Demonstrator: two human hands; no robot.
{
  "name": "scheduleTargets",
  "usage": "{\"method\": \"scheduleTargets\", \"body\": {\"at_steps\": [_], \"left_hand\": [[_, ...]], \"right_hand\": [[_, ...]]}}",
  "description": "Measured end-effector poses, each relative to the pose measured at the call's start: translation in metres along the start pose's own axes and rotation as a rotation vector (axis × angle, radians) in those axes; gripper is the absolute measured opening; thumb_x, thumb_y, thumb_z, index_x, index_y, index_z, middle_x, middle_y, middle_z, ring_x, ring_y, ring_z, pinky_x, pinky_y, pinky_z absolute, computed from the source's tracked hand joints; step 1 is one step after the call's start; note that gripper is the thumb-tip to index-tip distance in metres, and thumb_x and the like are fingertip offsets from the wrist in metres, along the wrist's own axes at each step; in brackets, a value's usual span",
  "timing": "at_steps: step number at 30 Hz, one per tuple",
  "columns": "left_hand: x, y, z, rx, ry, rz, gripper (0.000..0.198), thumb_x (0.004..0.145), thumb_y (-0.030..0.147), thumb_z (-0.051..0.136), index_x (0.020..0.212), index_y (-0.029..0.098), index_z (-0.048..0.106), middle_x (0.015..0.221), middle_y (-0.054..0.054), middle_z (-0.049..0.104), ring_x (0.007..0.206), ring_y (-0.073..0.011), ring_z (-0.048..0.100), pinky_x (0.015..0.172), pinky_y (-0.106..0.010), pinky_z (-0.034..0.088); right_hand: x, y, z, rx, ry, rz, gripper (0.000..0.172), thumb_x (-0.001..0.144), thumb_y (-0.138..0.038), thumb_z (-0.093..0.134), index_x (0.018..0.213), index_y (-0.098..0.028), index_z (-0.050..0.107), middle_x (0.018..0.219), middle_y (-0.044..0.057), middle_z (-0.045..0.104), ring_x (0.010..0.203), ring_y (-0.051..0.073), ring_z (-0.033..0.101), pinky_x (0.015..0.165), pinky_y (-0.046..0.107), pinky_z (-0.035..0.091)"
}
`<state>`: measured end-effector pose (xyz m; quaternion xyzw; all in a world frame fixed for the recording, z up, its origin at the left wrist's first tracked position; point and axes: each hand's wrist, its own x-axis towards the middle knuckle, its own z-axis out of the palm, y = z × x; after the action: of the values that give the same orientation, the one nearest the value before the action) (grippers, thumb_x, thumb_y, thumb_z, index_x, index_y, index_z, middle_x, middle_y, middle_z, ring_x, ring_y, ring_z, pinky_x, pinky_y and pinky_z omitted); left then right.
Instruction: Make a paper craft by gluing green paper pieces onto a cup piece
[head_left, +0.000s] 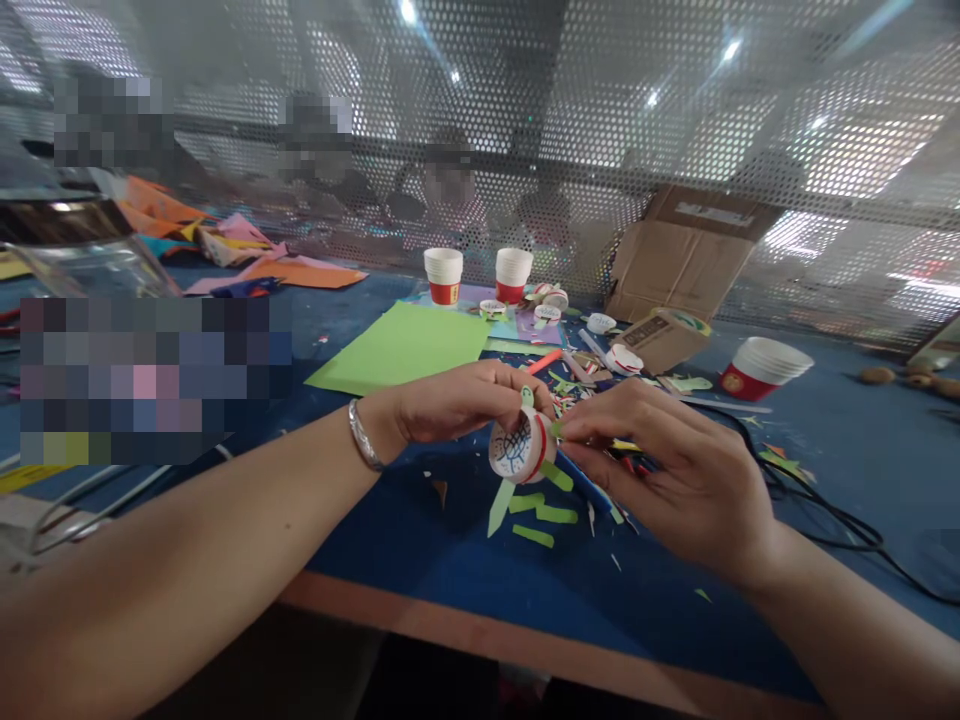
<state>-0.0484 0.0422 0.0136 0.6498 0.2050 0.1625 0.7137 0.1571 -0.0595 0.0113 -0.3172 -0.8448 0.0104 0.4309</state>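
Note:
A small cup piece (513,450) with blue lines drawn on its white base and a red band is held in the air by my left hand (476,400), whose fingers are behind and above it. Green paper strips stick out from its rim, one pointed strip hanging below. My right hand (667,470) pinches a small green paper piece (556,429) against the cup piece's right side. Several loose green strips (534,537) lie on the blue table just below.
Green paper sheet (405,348) lies behind my left hand. Stacked cups (444,275) stand at the back, others (765,368) at the right. Paper scraps, finished-looking cup pieces (624,359), a cardboard box (679,250) and black cables (832,520) surround the right side.

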Motion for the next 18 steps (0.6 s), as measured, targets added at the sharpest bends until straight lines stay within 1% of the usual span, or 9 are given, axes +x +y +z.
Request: {"method": "scheduleTargets", "body": {"at_steps": [8, 11, 15, 18], "left_hand": [[0.0017, -0.0036, -0.0031, 0.007, -0.045, 0.028, 0.022, 0.057, 0.012, 0.062, 0.076, 0.014, 0.071, 0.073, -0.001, 0.067, 0.064, -0.0120, 0.054, 0.057, -0.024, 0.039], [0.0018, -0.0037, -0.0030, 0.010, -0.056, 0.029, 0.020, 0.059, 0.012, 0.062, 0.077, 0.015, 0.071, 0.069, 0.000, 0.065, 0.063, -0.0123, 0.054, 0.058, -0.024, 0.040], [0.0009, -0.0031, -0.0026, 0.029, -0.069, 0.037, 0.019, 0.059, 0.013, 0.062, 0.076, 0.015, 0.071, 0.073, -0.001, 0.067, 0.063, -0.0131, 0.056, 0.057, -0.025, 0.041], [0.0003, -0.0030, -0.0028, 0.027, -0.060, 0.028, 0.020, 0.059, 0.014, 0.062, 0.076, 0.015, 0.071, 0.073, -0.002, 0.066, 0.063, -0.0125, 0.055, 0.058, -0.024, 0.042]], "right_hand": [[-0.0016, -0.0008, -0.0005, 0.017, -0.051, 0.007, 0.020, 0.091, -0.009, 0.067, 0.105, -0.024, 0.068, 0.098, 0.005, 0.073, 0.094, 0.019, 0.069, 0.085, 0.036, 0.056], [-0.0017, -0.0004, 0.0001, 0.033, -0.049, 0.003, 0.021, 0.090, -0.008, 0.068, 0.105, -0.022, 0.069, 0.099, 0.006, 0.072, 0.094, 0.019, 0.068, 0.084, 0.035, 0.056], [-0.0005, -0.0001, -0.0004, 0.029, -0.062, -0.012, 0.019, 0.089, -0.008, 0.070, 0.104, -0.020, 0.070, 0.099, 0.006, 0.072, 0.093, 0.017, 0.068, 0.085, 0.033, 0.055], [0.0009, -0.0001, -0.0009, 0.023, -0.065, -0.016, 0.019, 0.088, -0.009, 0.071, 0.105, -0.019, 0.070, 0.101, 0.007, 0.072, 0.096, 0.018, 0.068, 0.086, 0.033, 0.055]]}}
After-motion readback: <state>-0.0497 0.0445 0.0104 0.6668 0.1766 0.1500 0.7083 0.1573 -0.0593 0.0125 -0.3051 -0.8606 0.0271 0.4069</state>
